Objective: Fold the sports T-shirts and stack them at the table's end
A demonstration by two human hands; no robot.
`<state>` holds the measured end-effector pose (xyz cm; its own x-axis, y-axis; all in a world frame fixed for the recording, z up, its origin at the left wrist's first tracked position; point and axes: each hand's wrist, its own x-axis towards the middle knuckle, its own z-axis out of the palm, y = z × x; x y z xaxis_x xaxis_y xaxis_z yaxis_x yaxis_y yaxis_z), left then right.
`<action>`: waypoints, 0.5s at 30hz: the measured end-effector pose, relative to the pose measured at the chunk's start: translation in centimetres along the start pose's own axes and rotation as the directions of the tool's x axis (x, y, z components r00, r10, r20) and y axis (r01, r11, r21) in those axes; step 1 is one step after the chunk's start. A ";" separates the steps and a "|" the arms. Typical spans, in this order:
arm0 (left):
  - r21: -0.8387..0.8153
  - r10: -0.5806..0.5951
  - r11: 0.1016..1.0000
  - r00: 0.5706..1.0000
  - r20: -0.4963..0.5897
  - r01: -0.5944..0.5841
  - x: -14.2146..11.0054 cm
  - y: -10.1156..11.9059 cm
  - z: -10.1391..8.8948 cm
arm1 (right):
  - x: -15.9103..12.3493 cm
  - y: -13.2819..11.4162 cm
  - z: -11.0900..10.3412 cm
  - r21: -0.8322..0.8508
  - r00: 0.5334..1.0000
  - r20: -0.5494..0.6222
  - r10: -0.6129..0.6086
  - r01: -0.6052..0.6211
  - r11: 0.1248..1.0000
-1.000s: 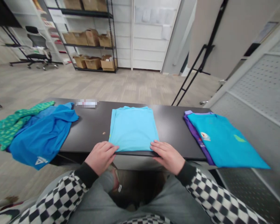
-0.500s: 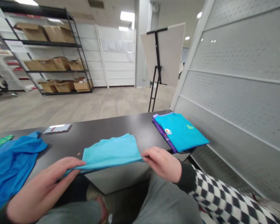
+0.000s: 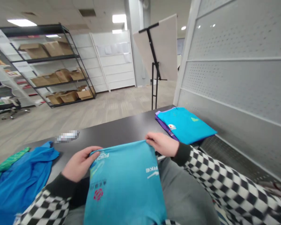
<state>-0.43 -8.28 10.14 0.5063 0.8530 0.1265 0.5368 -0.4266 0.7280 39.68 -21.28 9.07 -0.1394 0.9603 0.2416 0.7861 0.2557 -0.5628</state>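
My left hand [image 3: 81,164] and my right hand [image 3: 162,144] pinch the top corners of a folded turquoise T-shirt [image 3: 125,187]. The shirt hangs from them over my lap, its lower part running out of view at the bottom. Its facing side carries white lettering and a red emblem. To the right of my right hand, a folded teal shirt [image 3: 184,125] lies on a purple garment [image 3: 162,123] on the black table [image 3: 117,129]. At the far left lie a crumpled blue garment [image 3: 21,178] and a green patterned cloth [image 3: 6,165].
A blurred flat item [image 3: 67,136] lies on the table behind the blue garment. A perforated grey panel [image 3: 236,72] stands along the right side. Behind the table are an easel board [image 3: 156,47] and a metal shelf [image 3: 53,65] of cardboard boxes.
The turquoise shirt has risen from the table and swung toward me, showing its printed side. Both hands have moved up with it. My view has turned a little further to the right.
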 end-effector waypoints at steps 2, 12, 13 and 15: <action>0.070 -0.010 0.997 0.999 -0.037 0.012 3.7 -2.1 1.6 | 2.8 2.1 2.3 -0.095 0.995 -0.030 0.092 -0.095 0.991; 0.459 -0.195 0.870 0.981 -0.017 0.182 17.8 -7.1 6.2 | 12.8 8.8 7.2 -0.271 0.946 -0.033 0.323 -0.319 0.908; 0.475 -0.206 0.860 0.979 -0.017 0.189 18.5 -7.3 6.5 | 13.3 9.5 7.2 -0.261 0.945 -0.040 0.324 -0.323 0.910; 0.496 -0.196 0.848 0.980 -0.032 0.186 19.8 -7.6 6.9 | 14.4 10.8 7.1 -0.243 0.942 -0.053 0.333 -0.335 0.910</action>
<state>10.18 9.79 2.51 0.3692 0.9294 0.0029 0.8843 -0.3523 0.3063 41.86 -3.90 0.85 0.1620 0.9834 0.0817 0.9086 -0.1163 -0.4012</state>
